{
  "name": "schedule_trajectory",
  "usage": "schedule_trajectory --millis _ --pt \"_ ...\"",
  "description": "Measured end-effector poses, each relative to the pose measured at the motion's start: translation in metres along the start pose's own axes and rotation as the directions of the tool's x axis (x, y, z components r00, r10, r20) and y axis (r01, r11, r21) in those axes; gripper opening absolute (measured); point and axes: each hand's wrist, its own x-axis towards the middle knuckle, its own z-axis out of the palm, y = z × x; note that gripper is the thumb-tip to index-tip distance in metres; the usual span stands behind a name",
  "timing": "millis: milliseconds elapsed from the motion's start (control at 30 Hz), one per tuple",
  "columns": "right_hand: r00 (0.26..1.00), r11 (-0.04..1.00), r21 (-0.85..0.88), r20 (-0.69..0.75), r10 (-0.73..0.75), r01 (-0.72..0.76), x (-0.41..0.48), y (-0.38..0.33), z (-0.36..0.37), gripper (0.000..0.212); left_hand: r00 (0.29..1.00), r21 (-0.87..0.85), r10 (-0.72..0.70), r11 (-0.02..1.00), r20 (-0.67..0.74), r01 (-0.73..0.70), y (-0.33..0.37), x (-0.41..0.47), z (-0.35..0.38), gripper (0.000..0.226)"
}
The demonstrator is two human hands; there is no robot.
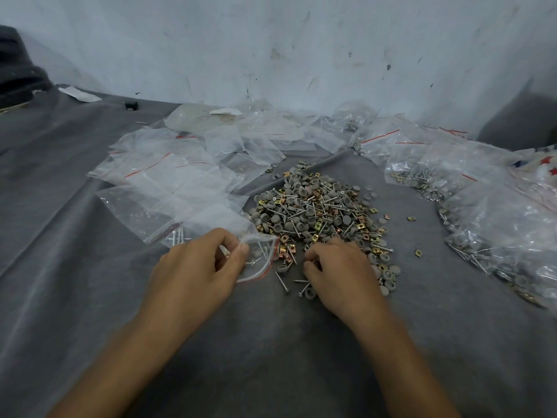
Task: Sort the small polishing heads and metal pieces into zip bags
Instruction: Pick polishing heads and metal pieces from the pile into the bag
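Left hand (199, 263): thumb and fingers pinch the red-striped mouth of a small clear zip bag (260, 262), which lies just left of the near edge of the pile; a few nails show inside it

Right hand (337, 267): fingers curled down onto the near edge of the pile; cannot tell whether they hold a piece

Pile (319, 212): grey round polishing heads, thin nails and small gold square metal pieces, mixed, in the middle of the grey cloth (271, 342); a few strays lie to its right

Empty zip bags (168, 176): loose heap on the far left, running along the far side

Filled bags (497, 224): heaped on the right, holding grey heads and nails

White scuffed wall (271, 40) behind
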Motion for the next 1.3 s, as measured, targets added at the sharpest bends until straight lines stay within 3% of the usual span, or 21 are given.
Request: schedule_trajectory --millis 267,367,533,633,767,800,867,933,967,1133,1300 --pt "0.999 0.999 0.020 0.006 -0.035 0.035 0.000 0.000 0.002 0.005 1.000 0.015 0.014 1.000 0.010 -0.014 0.001 0.000 0.000 0.025" --pt "0.996 0.982 0.179 -0.081 -0.048 0.061 0.001 -0.002 0.005 0.007 1.000 0.012 0.009 1.000 0.005 -0.009 0.001 -0.001 0.001 0.023" --pt "0.996 0.756 0.654 0.080 -0.027 -0.031 -0.002 -0.021 0.010 0.012 1.000 0.017 0.007 1.000 0.003 -0.007 0.002 -0.001 0.001 0.024" --pt "0.992 0.654 0.755 0.105 -0.070 -0.034 -0.004 -0.029 0.016 0.009 1.000 0.011 0.007 1.000 0.000 -0.007 0.001 0.000 0.001 0.024" --pt "0.981 0.510 0.859 0.134 -0.142 -0.043 -0.001 -0.029 0.010 0.021 1.000 0.000 0.014 1.000 -0.009 -0.014 0.000 0.000 0.000 0.027" --pt "0.987 0.520 0.854 0.101 -0.127 -0.020 0.000 -0.026 0.006 0.022 1.000 -0.006 0.009 1.000 -0.013 -0.009 -0.001 0.001 0.000 0.027" --pt "0.998 0.682 0.730 -0.006 -0.063 0.047 0.003 -0.015 -0.001 0.018 1.000 -0.013 0.001 1.000 -0.025 -0.002 -0.002 0.002 -0.001 0.028" --pt "0.997 0.895 0.440 -0.042 -0.060 0.072 0.004 -0.003 -0.008 0.012 0.999 -0.012 0.001 1.000 -0.032 -0.001 -0.002 0.002 -0.002 0.029" --pt "0.997 0.946 0.316 -0.016 -0.072 0.074 0.003 0.002 -0.010 0.010 0.999 -0.012 0.001 1.000 -0.032 -0.001 -0.003 0.002 -0.002 0.029" --pt "0.980 0.983 0.153 0.150 -0.129 0.106 -0.005 0.020 -0.014 0.005 0.999 -0.023 0.012 1.000 -0.036 -0.013 -0.003 0.002 -0.001 0.028" --pt "0.982 0.988 0.117 0.146 -0.122 0.106 -0.005 0.019 -0.013 0.012 1.000 -0.022 0.013 1.000 -0.027 -0.013 -0.002 0.002 0.000 0.027"
